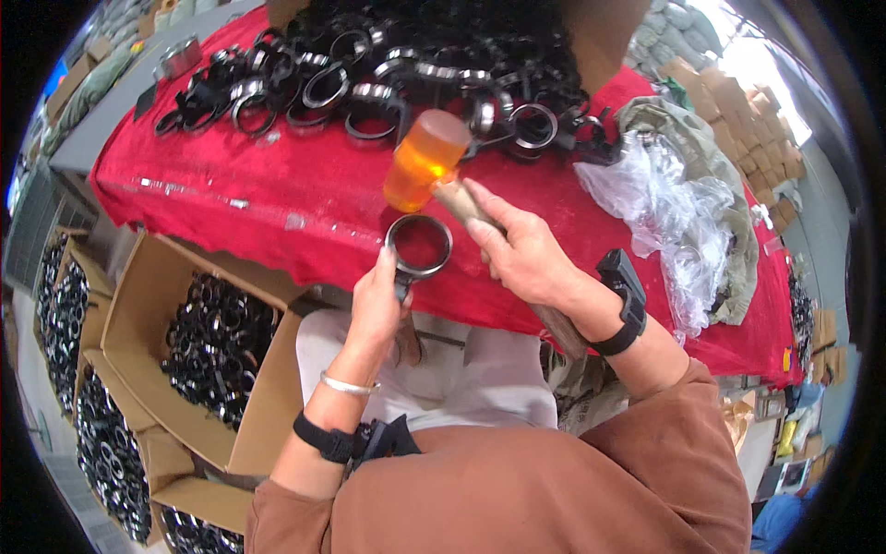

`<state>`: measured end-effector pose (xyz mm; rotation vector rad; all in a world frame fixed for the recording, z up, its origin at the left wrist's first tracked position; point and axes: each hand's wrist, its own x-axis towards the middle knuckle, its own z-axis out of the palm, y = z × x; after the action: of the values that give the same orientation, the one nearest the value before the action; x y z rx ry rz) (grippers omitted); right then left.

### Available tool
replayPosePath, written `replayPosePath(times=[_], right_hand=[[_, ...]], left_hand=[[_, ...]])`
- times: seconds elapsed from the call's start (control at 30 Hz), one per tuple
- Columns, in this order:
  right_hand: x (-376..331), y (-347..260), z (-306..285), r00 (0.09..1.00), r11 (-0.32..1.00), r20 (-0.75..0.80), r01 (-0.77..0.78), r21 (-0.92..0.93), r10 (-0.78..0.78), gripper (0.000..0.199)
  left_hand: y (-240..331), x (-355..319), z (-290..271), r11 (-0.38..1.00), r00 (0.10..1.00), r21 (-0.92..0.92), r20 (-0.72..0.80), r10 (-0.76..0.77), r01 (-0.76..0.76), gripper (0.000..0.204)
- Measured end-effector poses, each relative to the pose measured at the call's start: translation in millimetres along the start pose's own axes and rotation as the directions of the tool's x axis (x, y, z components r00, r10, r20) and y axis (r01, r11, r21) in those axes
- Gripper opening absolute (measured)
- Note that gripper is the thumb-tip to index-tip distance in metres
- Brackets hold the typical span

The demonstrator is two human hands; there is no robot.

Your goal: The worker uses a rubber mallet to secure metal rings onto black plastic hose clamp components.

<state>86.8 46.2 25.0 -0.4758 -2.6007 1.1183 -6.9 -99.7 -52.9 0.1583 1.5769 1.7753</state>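
My left hand (374, 303) is closed around the short black stem of a ring-shaped metal part (423, 272). Its dark round band faces upward over the table's front edge. In my right hand (528, 251) is a mallet (426, 159) with a translucent orange cylindrical head and a wooden handle, gripped near the head. The mallet head hangs just above and behind the ring, with a small gap between them in the picture. Many more black and silver rings (325, 87) lie heaped along the back of the red-covered table (240, 198).
A cardboard box (611, 35) stands at the table's back. Clear plastic bags (678, 217) and a grey-green cloth (738, 254) lie to the right. Open cartons (254, 420) full of dark parts stand on the floor at left. Stacked brown boxes (743, 129) are at far right.
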Motion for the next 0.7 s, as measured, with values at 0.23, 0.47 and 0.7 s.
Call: replayPosePath(times=[0.23, 0.47, 0.7], right_hand=[[-43, 26, 13, 0.982, 0.987, -0.135, -0.114, 0.116, 0.13, 0.047], [-68, 29, -45, 0.937, 0.846, -0.006, -0.314, 0.431, 0.351, 0.052], [-88, 76, -97, 0.904, 0.808, -0.135, -0.286, 0.515, 0.407, 0.051]], left_hand=[[0, -4, 0, 0.998, 0.998, -0.027, -0.029, 0.052, -0.053, 0.044], [-3, -6, -61, 0.991, 0.978, 0.063, -0.167, 0.123, -0.114, 0.049], [21, 4, -322, 0.433, 0.415, 0.892, -0.445, 0.794, 0.128, 0.049]])
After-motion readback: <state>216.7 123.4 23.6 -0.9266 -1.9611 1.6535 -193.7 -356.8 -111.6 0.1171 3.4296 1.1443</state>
